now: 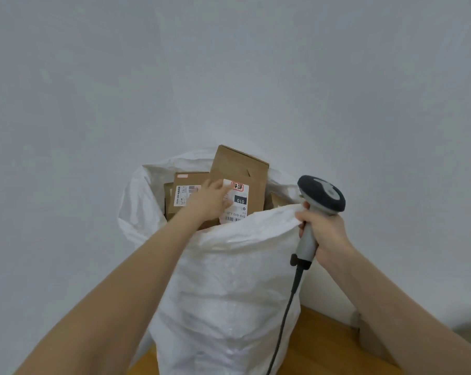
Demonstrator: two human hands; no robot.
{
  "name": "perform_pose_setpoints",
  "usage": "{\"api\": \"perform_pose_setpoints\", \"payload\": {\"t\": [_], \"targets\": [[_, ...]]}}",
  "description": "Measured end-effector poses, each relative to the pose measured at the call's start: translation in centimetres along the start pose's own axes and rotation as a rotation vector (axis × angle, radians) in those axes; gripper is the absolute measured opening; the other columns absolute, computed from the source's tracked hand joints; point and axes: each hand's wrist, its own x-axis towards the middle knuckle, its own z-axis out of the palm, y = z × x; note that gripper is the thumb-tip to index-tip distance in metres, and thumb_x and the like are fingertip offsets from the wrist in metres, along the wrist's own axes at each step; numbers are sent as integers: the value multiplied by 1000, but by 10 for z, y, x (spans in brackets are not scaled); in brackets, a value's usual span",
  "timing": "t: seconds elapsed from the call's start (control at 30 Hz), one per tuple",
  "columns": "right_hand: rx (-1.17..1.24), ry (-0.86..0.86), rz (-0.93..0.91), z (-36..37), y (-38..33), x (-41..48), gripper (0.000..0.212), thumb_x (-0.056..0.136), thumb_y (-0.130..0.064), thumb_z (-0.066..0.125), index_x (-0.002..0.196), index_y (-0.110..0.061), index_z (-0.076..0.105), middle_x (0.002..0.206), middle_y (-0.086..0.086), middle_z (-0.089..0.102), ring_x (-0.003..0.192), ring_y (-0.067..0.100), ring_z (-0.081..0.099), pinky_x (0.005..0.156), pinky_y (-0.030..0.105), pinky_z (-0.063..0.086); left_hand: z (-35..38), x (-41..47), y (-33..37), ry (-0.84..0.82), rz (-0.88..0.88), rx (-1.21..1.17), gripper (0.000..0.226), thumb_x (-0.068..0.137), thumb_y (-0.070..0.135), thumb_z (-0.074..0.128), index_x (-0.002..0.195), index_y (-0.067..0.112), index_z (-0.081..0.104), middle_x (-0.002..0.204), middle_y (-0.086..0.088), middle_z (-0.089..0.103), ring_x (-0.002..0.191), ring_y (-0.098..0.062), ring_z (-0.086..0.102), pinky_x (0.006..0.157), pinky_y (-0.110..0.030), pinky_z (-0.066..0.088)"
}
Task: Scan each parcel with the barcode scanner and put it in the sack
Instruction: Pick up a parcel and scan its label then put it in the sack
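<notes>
Parcel (239,169) was pressed down in mouth of sack (229,280) by L hand (211,198), fingers straight; scanner (319,201) & near sack rim were gripped by R hand (326,236). Risk: sack looked full, parcel could be tipped out if rim slipped.

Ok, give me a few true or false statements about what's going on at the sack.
The right hand holds the barcode scanner. True.
The left hand touches a labelled parcel in the sack. True.
The sack holds only that parcel. False: a second box stands left of it.
The scanner is cordless. False: a dark cable hangs from its handle.
</notes>
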Motion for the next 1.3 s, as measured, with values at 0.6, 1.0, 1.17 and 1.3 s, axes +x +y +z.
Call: {"api": "perform_pose_setpoints", "payload": {"t": [0.6, 1.0, 1.17, 1.3], "targets": [[-110, 92, 108, -32, 41, -11, 15, 79, 5, 67, 86, -6, 59, 86, 15, 58, 82, 26, 56, 81, 39, 52, 44, -12, 9, -233, -124, -59, 46, 104, 41, 18, 139, 22, 41, 152, -14, 28, 133, -37, 36, 108, -56, 32], [-25, 160, 113, -92, 30, -31, 15, 83, -1, 68, 92, -10, 62, 89, 9, 61, 82, 19, 59, 67, 31, 52, -14, -23, 120, 222, -17, -195, 47, 103, 41, 28, 128, 13, 56, 130, -13, 48, 122, -30, 44, 94, -42, 40], [7, 257, 144, -155, 40, -53, 15, 84, -3, 69, 94, -11, 61, 89, 9, 66, 78, 19, 64, 65, 29, 52, 21, -34, 232, 246, 222, -301, 43, 101, 40, 35, 126, 13, 58, 129, -9, 51, 120, -26, 46, 90, -39, 43], [-5, 369, 179, -225, 60, -81, 9, 82, -1, 67, 79, -6, 60, 69, 10, 64, 55, 17, 55, 55, 29, 46, 75, -59, 315, 84, 346, -334, 46, 102, 42, 33, 130, 13, 55, 131, -10, 50, 121, -26, 47, 94, -40, 42]]}}
